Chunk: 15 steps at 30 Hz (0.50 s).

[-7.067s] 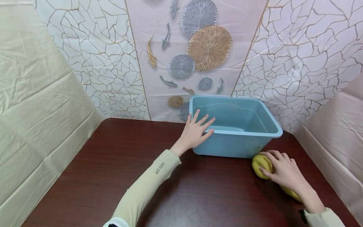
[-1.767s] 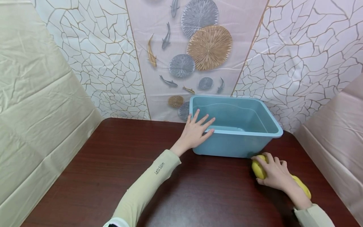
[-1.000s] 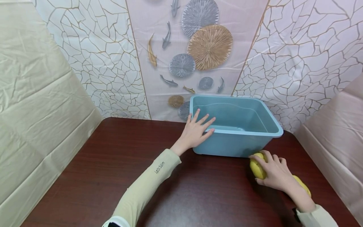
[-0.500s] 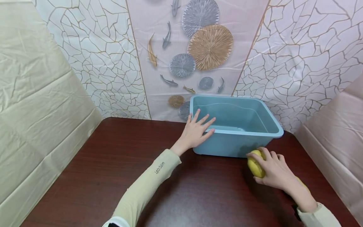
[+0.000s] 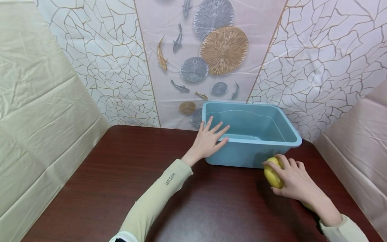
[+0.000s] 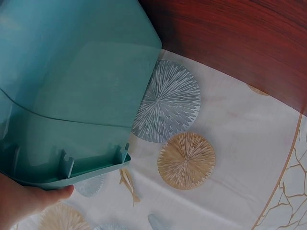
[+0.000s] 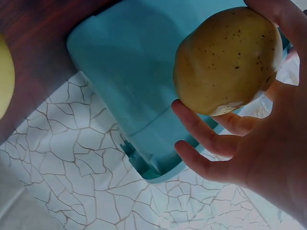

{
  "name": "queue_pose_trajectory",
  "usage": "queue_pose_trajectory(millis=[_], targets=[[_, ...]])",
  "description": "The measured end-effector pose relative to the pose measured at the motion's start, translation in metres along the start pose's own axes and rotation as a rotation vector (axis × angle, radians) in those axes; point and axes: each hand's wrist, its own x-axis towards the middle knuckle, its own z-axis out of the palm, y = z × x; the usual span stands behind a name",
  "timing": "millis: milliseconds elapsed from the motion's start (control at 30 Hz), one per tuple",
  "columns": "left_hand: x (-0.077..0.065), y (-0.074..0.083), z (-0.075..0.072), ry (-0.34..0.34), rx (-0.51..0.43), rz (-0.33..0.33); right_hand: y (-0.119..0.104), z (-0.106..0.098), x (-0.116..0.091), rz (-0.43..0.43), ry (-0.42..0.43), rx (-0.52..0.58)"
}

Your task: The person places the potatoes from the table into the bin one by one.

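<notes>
My right hand (image 5: 297,179) grips a yellow potato (image 5: 273,173) in front of the tub's right end. The right wrist view shows its rounded, speckled skin (image 7: 230,62) held between thumb and fingers, with the tub behind. My left hand (image 5: 206,142) lies at the near left corner of the blue plastic tub (image 5: 242,154), its fingers straight and spread over the rim. In the left wrist view a digit (image 6: 53,194) touches the tub's rim. Under my right wrist a second yellow thing (image 5: 307,205) is mostly hidden; part of its rounded side (image 7: 5,76) shows in the right wrist view.
The tub stands at the back right of a dark reddish-brown table (image 5: 151,151), close to a patterned backdrop (image 5: 193,87). Pale cloth hangs on the left (image 5: 45,117) and on the right (image 5: 356,151). The potato's shadow falls on the table below it.
My right hand has raised the potato slightly and shifted it a little toward the tub's front wall. The second yellow thing is now more covered by my wrist. My left hand has kept its place.
</notes>
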Motion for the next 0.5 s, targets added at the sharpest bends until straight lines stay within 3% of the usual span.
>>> queue_pose_trajectory(millis=[500], targets=[[0.0, 0.0, -0.001, 0.0, -0.016, 0.002, -0.003, -0.019, 0.005, -0.061, 0.051, -0.024]])
